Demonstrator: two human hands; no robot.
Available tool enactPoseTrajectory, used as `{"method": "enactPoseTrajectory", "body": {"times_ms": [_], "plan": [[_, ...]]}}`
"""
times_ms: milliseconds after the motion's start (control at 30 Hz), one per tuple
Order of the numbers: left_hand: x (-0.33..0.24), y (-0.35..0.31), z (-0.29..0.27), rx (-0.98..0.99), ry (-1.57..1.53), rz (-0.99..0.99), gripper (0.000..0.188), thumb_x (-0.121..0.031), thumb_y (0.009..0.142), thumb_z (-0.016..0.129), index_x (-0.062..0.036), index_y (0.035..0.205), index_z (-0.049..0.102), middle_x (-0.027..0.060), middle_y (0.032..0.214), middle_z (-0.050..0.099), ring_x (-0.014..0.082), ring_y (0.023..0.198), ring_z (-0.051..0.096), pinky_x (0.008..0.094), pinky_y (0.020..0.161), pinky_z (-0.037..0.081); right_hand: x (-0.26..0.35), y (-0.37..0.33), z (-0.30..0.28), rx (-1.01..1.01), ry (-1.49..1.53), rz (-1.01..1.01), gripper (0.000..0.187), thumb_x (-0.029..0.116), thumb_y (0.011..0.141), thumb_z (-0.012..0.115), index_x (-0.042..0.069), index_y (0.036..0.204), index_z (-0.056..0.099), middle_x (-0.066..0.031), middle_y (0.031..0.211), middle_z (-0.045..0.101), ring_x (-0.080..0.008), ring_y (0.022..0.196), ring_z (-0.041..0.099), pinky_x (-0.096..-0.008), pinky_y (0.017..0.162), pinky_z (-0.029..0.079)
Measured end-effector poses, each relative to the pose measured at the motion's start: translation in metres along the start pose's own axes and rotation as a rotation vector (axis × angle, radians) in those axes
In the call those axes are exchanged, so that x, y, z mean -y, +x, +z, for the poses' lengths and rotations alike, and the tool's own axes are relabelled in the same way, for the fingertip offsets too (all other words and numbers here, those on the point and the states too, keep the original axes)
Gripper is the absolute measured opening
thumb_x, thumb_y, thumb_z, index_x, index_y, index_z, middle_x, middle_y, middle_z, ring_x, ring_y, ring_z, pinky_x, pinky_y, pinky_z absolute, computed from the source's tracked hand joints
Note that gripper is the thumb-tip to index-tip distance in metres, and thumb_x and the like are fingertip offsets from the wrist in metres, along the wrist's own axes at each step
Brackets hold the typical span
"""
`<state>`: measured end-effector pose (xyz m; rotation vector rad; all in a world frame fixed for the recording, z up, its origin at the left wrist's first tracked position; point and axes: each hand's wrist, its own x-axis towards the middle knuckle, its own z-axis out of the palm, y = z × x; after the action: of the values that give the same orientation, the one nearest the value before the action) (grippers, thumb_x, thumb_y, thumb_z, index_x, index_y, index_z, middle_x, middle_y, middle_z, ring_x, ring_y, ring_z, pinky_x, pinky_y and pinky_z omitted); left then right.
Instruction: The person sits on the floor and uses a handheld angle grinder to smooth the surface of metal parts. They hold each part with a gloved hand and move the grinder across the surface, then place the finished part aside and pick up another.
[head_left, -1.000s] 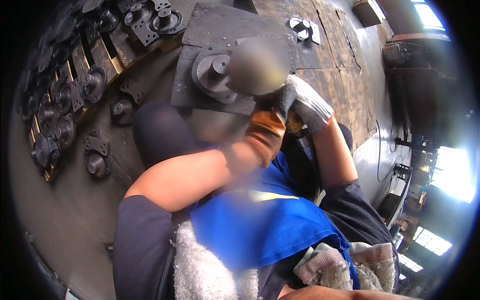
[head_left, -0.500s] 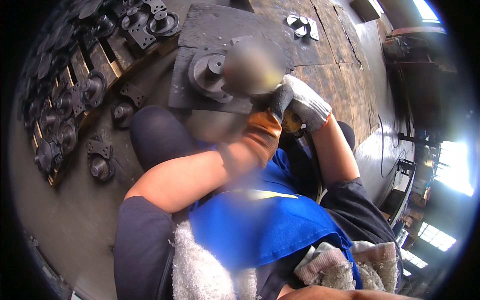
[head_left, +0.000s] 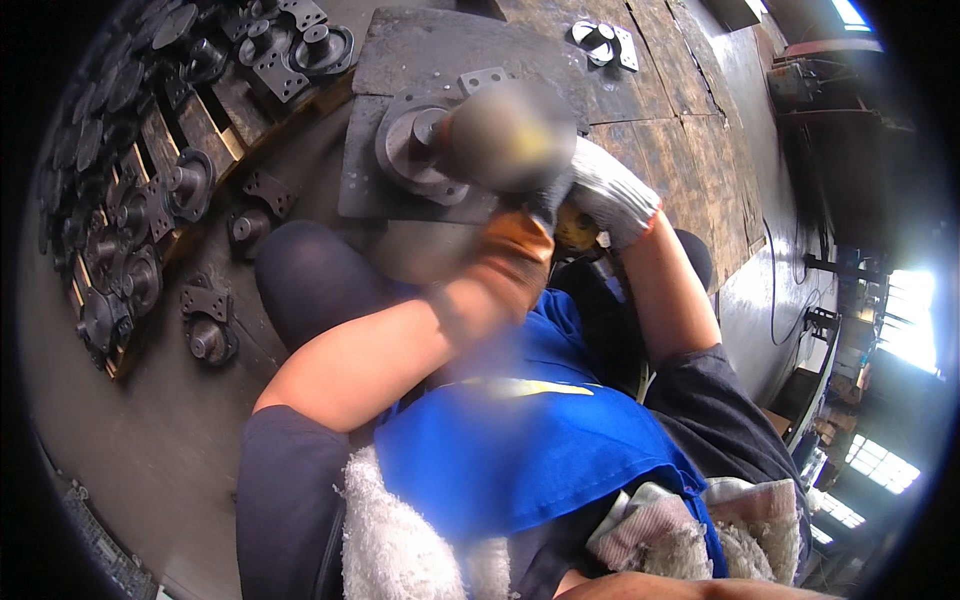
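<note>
A yellow hand-held power tool [head_left: 577, 228] is between my two gloved hands, its front end lost in a round blurred patch. My left hand [head_left: 520, 247], in an orange-brown glove with dark fingers, is closed on the tool. My right hand [head_left: 614, 193], in a white knitted glove, is closed round it from the right. Just left of the blur lies a round metal flange [head_left: 396, 150] with a raised hub, on a dark plate-topped work surface [head_left: 440, 50]. Whether the tool touches the flange is hidden.
Several similar flanged parts [head_left: 190, 185] crowd a wooden pallet at the left. Loose parts [head_left: 208, 338] lie on the floor beside my left knee. Another metal part [head_left: 604, 45] sits on the wooden boards [head_left: 680, 180] at the far right. A thin cable [head_left: 772, 290] runs along the floor.
My left hand has shifted slightly left and down with the tool. The blurred patch now covers more of the flange's hub. The flange stays in place.
</note>
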<state>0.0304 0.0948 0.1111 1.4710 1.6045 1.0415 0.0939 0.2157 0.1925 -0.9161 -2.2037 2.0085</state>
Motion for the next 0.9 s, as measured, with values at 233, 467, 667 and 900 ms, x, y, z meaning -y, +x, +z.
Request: {"method": "enactPoseTrajectory", "body": {"times_ms": [233, 467, 667, 900], "plan": [[-0.006, 0.032, 0.07, 0.193, 0.104, 0.049, 0.043, -0.021, 0.102, 0.041, -0.0083, 0.143, 0.039, 0.0173, 0.129, 0.058, 0.0301, 0.116, 0.06, 0.0358, 0.096, 0.049, 0.007, -0.064, -0.018, -0.245, 0.13, 0.238, 0.029, 0.015, 0.086, 0.068, -0.001, 0.11, 0.066, -0.0048, 0.105, 0.067, -0.0112, 0.093, 0.062, -0.027, 0.083, 0.052], [-0.008, 0.021, 0.093, 0.024, -0.66, -0.366, 0.031, -0.022, 0.098, 0.047, -0.0092, 0.123, 0.06, 0.0156, 0.11, 0.069, 0.03, 0.099, 0.068, 0.038, 0.085, 0.053, 0.002, -0.054, -0.004, -0.255, 0.096, 0.427, 0.029, 0.017, 0.086, 0.068, 0.0, 0.109, 0.066, -0.0044, 0.104, 0.067, -0.011, 0.093, 0.062, -0.027, 0.083, 0.051], [-0.038, 0.023, 0.04, 0.054, -0.811, -0.537, 0.036, -0.027, 0.101, 0.043, -0.0082, 0.127, 0.058, 0.0189, 0.115, 0.067, 0.0327, 0.104, 0.066, 0.0401, 0.087, 0.052, -0.045, -0.052, -0.027, -0.055, -0.107, 0.138, 0.033, 0.018, 0.09, 0.067, -0.001, 0.116, 0.063, -0.0055, 0.106, 0.067, -0.0124, 0.094, 0.063, -0.0285, 0.085, 0.052], [0.001, 0.04, 0.081, 0.105, -0.306, -0.291, 0.041, -0.032, 0.103, 0.039, -0.0065, 0.132, 0.054, 0.0196, 0.123, 0.063, 0.0332, 0.11, 0.063, 0.0411, 0.091, 0.051, -0.007, -0.05, -0.014, -0.207, 0.318, 0.313, 0.029, 0.016, 0.09, 0.062, -0.003, 0.112, 0.065, -0.0081, 0.105, 0.069, -0.0159, 0.095, 0.064, -0.0303, 0.086, 0.052]]}}
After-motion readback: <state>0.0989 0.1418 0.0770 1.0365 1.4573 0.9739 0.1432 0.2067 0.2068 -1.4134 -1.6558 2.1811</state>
